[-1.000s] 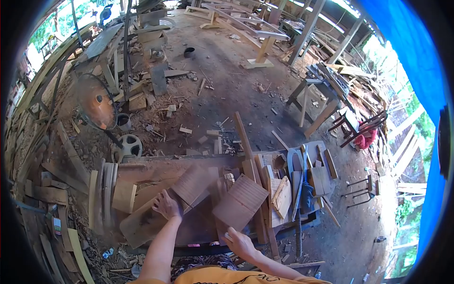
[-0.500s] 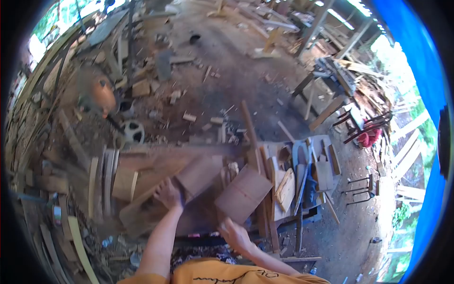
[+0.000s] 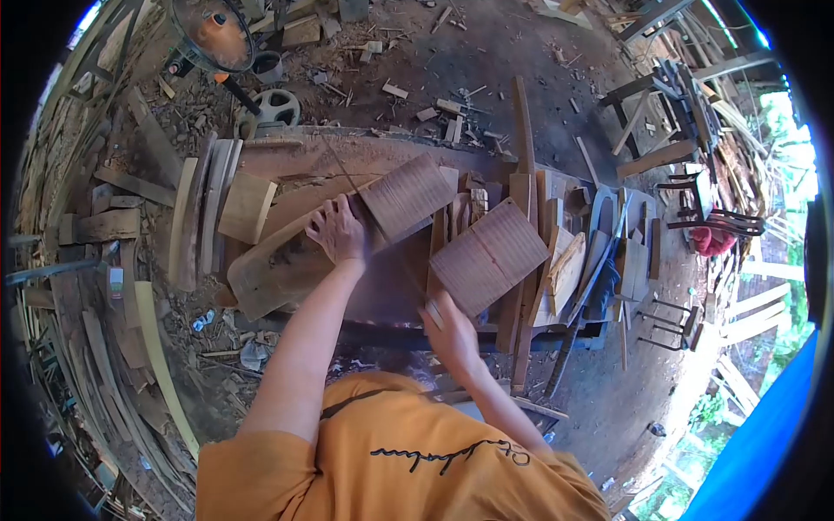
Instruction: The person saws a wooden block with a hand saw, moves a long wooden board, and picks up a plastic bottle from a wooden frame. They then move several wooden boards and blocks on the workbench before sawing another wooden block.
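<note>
My left hand point(image 3: 339, 233) presses down on a long wooden plank point(image 3: 276, 267) lying slantwise on the workbench, its fingers spread. Beside those fingers, a ridged wooden block point(image 3: 410, 198) lies along the plank's far part. A thin dark blade point(image 3: 340, 165), seen almost edge-on, crosses the plank between hand and block; it looks like a handsaw. Close to my body, my right hand point(image 3: 453, 337) is closed around a pale handle in line with that blade. Just beyond my right hand lies a rectangular wooden board point(image 3: 491, 256) with a reddish line across it.
Curved wood strips point(image 3: 208, 213) and a short wood piece point(image 3: 248, 207) lie at the bench's left. Offcuts and a blue-handled tool point(image 3: 621, 221) crowd its right side. A standing fan point(image 3: 217, 39) is beyond, at far left. Chairs point(image 3: 708, 204) stand at right; scraps litter the ground.
The view has tilted down, so the bench and hands sit higher and more of the shirt shows. My left hand stays on the plank; my right hand remains near the bench's front edge.
</note>
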Available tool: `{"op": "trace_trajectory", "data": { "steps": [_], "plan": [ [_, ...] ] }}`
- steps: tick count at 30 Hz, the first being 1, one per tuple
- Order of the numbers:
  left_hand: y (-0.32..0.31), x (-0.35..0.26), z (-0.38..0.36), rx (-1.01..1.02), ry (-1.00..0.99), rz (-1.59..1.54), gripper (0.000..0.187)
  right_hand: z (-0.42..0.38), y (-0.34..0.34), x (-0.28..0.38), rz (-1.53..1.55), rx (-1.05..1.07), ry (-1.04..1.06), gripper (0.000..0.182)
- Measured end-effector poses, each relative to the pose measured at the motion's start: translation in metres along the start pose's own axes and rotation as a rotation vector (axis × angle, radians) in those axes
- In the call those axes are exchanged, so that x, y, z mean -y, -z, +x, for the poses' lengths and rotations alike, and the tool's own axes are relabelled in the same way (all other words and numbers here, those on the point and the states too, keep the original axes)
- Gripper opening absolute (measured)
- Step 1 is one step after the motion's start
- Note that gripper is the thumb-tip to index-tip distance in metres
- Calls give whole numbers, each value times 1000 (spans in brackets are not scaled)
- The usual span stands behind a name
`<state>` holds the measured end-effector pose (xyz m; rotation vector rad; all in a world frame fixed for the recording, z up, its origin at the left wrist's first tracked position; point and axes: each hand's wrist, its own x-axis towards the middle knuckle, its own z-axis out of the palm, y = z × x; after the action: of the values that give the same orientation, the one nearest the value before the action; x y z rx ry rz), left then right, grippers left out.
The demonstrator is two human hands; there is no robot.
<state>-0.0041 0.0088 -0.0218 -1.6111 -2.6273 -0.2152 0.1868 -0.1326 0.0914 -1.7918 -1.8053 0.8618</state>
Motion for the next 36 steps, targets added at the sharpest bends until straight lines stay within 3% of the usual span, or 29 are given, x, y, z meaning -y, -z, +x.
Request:
{"op": "trace_trajectory", "data": {
  "steps": [2, 4, 7, 12, 15, 17, 20, 25, 32, 35, 36],
  "plan": [
    [-8, 4, -1, -44, -24, 64, 26, 64, -49, 3, -3, -63, 110, 25],
    [-14, 3, 6, -144, 33, 34, 26, 74, -52, 8, 2, -58, 86, 26],
    [-7, -4, 5, -124, 6, -16, 25, 35, -16, 9, -38, -51, 114, 25],
    [5, -1, 6, -18, 9, -23, 23, -34, 36, -4, -124, 135, -95, 26],
    [3, -3, 3, -7, 2, -39, 23, 44, -22, 7, -33, -32, 117, 31],
    [7, -4, 5, -36, 38, -35, 23, 102, -61, 20, -94, 25, 68, 30],
    [20, -13, 8, -20, 71, -62, 23, 84, -41, 21, -60, 10, 122, 28],
    [11, -8, 9, -17, 59, -63, 22, -36, 43, 4, -130, 133, -138, 25],
    [-3, -3, 5, -60, 47, 5, 23, 64, -39, -4, -32, 39, 65, 25],
    [1, -6, 5, -78, 43, -49, 27, 39, -18, -4, -46, -42, 106, 27],
    [-4, -5, 4, -137, 29, -39, 27, 19, 6, 1, -62, 51, 25, 30]
  ]
}}
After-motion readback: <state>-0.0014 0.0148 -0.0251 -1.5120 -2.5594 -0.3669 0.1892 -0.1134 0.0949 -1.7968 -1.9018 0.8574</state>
